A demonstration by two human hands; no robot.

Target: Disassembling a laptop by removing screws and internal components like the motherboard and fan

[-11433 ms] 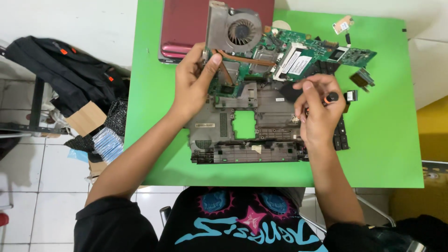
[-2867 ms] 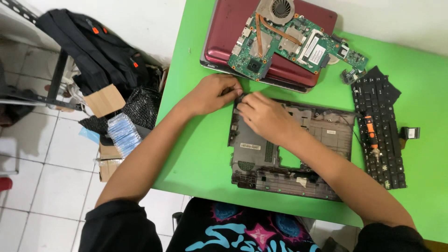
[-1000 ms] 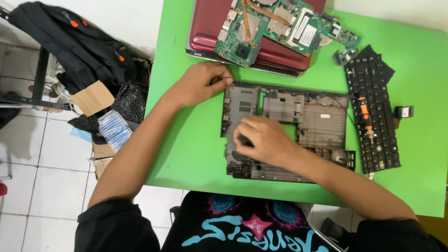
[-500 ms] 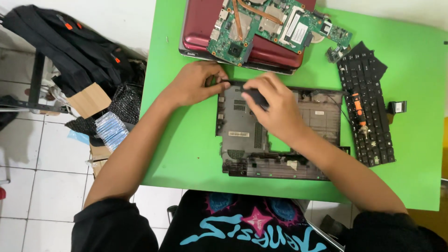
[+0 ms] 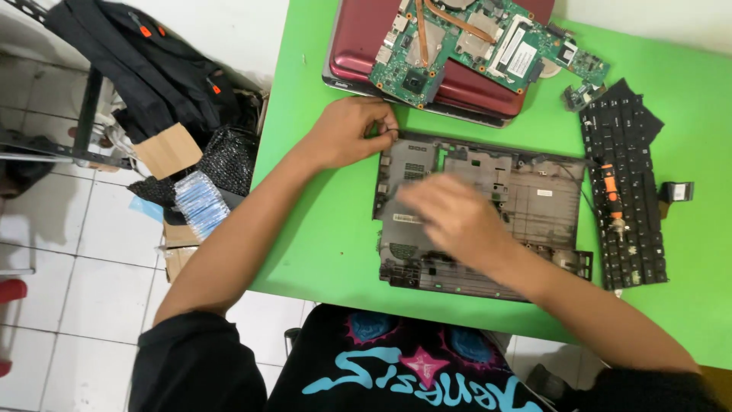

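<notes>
On the green table [image 5: 320,229], a stripped grey laptop base [image 5: 534,206] is laid flat in the middle, just near of a dark red laptop lid [image 5: 358,53]. The green motherboard [image 5: 473,42] has already been taken out and is rested on that lid, and the black keyboard [image 5: 621,191] has been set aside to the right, with an orange-handled screwdriver [image 5: 610,183] lying on it. The base, judged from its bare ribs and open cut-outs, is largely emptied (what small parts remain in it cannot be made out).

The far left corner of the base is pinched by the left hand [image 5: 347,133], its fingers curled closed on the edge. The right hand [image 5: 450,214] is held over the middle of the base, blurred; whether anything is grasped by it cannot be told.

Two small loose parts [image 5: 583,95] are seen at the far end of the keyboard and at its right side. To the left of the table, a white tiled floor [image 5: 69,252] is seen, with a black backpack [image 5: 152,61], a cardboard box [image 5: 168,149] and a clear plastic packet [image 5: 200,202] crowded against a metal frame.
</notes>
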